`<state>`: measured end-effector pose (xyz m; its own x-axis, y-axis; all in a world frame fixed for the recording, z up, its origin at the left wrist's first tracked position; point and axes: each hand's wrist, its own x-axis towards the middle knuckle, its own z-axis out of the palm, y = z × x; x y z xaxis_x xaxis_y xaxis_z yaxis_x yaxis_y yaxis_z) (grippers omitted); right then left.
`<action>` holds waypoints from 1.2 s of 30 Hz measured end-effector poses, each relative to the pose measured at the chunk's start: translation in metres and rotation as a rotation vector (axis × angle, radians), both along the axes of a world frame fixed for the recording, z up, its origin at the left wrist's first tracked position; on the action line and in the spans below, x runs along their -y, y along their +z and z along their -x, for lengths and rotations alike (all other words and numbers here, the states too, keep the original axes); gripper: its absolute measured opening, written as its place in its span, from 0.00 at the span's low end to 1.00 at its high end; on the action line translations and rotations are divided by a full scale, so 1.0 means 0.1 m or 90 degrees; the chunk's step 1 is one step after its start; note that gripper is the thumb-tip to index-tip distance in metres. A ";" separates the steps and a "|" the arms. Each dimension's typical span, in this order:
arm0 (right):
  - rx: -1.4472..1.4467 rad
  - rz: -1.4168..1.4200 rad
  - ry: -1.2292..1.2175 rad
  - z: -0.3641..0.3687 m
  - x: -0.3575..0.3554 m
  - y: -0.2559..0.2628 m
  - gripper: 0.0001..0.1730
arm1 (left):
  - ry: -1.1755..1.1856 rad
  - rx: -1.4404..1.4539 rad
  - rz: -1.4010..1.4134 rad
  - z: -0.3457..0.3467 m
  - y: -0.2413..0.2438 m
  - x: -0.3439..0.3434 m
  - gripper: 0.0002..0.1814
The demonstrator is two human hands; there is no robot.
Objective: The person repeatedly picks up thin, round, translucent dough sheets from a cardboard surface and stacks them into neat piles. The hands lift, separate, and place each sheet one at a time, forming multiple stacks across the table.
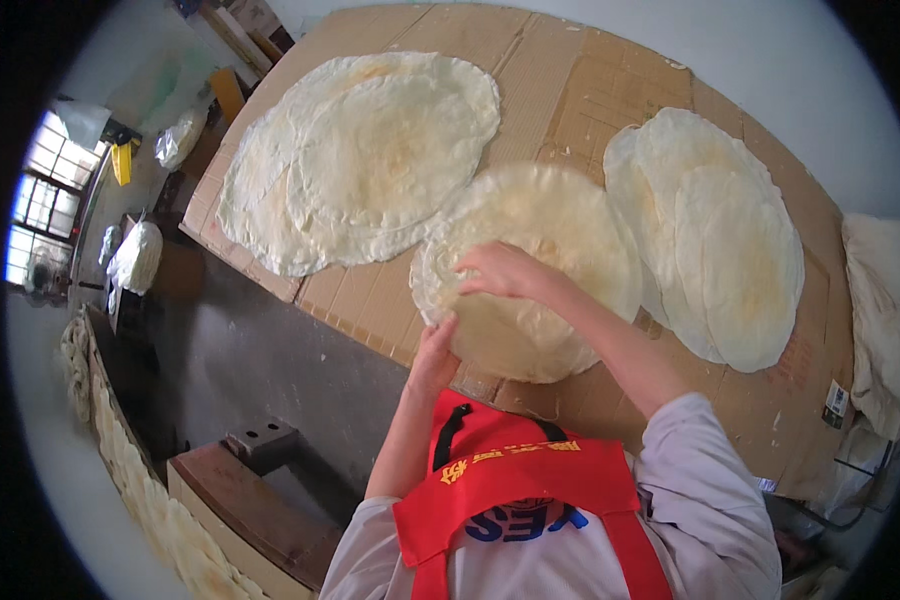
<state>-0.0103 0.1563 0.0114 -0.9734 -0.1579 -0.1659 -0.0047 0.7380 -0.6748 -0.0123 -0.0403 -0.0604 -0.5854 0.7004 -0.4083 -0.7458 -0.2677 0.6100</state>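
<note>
A round, thin flatbread (pixel 562 225) lies before me on the cardboard-covered table, blurred at its far edge. My left hand (pixel 437 352) grips the near left rim of this flatbread between thumb and fingers. Over its left part is my right hand (pixel 502 270), with fingers curved and thumb apart; whether the fingertips hold any of the sheet, I cannot tell. To the left lies a pile of overlapping flatbreads (pixel 390 150), touching or nearly touching the middle one. Another overlapping pile (pixel 735 240) lies on the right.
Brown cardboard (pixel 540 82) covers the table. At the right edge hangs a pale cloth (pixel 885 322). Lower left, a brown bench-like surface (pixel 255 502) stands beside a long row of more flatbreads (pixel 142 487). Bagged items (pixel 136 257) sit near the window.
</note>
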 end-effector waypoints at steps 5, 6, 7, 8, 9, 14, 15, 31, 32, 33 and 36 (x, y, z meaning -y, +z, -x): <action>-0.137 0.174 -0.187 -0.85 0.21 -0.40 0.29 | -0.046 0.034 -0.054 -0.12 0.04 0.20 0.18; -0.166 0.199 -0.207 -0.93 0.36 -0.42 0.30 | -0.044 0.016 -0.037 -0.12 0.08 0.19 0.18; -0.184 0.180 -0.224 -0.96 0.48 -0.41 0.31 | -0.045 -0.003 -0.023 -0.13 0.16 0.14 0.18; -0.201 0.162 -0.242 -0.99 0.60 -0.40 0.33 | -0.048 -0.021 -0.008 -0.14 0.20 0.10 0.17; -0.208 0.101 -0.256 -0.99 0.72 -0.35 0.33 | -0.043 -0.047 0.017 -0.13 0.16 0.10 0.18; -0.097 0.162 -0.312 -0.89 0.72 -0.41 0.30 | -0.020 -0.130 0.126 -0.12 0.14 -0.02 0.19; -0.088 0.140 -0.331 -0.87 0.71 -0.40 0.28 | -0.012 -0.156 0.150 -0.12 0.11 -0.06 0.19; -0.106 0.023 -0.425 -0.35 -0.24 -0.61 0.08 | 0.079 -0.869 0.700 0.35 0.44 0.21 0.37; -0.063 -0.064 -0.465 -0.32 -0.12 -0.53 0.12 | 0.047 -0.935 0.663 0.28 0.40 0.05 0.38; -0.077 -0.116 -0.426 -0.31 -0.07 -0.47 0.15 | 0.018 -1.004 0.610 0.22 0.37 -0.11 0.39; -0.139 -0.069 -0.443 -0.36 -0.39 -0.07 0.15 | -0.175 -1.088 0.768 0.06 0.12 -0.32 0.39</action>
<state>0.0257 0.1949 0.0046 -0.8554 0.5140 0.0640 0.3623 0.6822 -0.6351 -0.0180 -0.0081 -0.0484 -0.7315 0.6765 0.0851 0.6647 0.6796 0.3104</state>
